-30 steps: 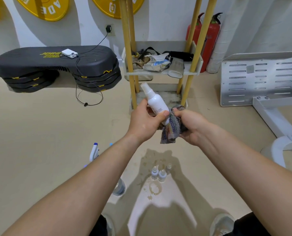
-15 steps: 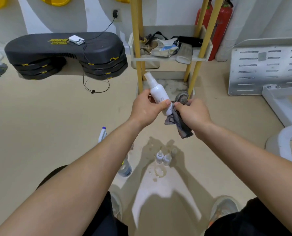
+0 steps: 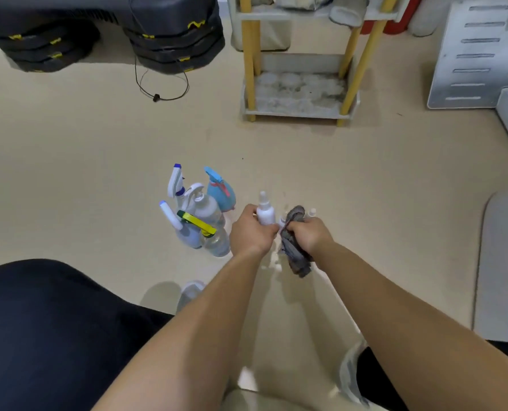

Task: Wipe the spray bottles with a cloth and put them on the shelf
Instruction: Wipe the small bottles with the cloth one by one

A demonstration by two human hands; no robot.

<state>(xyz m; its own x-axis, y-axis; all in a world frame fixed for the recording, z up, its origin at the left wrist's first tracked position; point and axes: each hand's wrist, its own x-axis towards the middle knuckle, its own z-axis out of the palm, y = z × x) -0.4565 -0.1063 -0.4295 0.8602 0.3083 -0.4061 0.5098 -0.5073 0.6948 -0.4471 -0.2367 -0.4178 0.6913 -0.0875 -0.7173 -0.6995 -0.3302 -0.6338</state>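
Wiping step, we judge: our left hand point(image 3: 251, 229) has its fingers wrapped round the small white spray bottle point(image 3: 265, 212) low over the floor, with our right hand point(image 3: 309, 235) clenched on the grey cloth point(image 3: 295, 253) just beside it. Next, finish the rub, then carry it to the far shelf point(image 3: 297, 111) — unwiped bottles point(image 3: 199, 215) wait left.

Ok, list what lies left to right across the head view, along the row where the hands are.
Cluster of trigger spray bottles → left hand, gripping the small white bottle → right hand, gripping the grey cloth.
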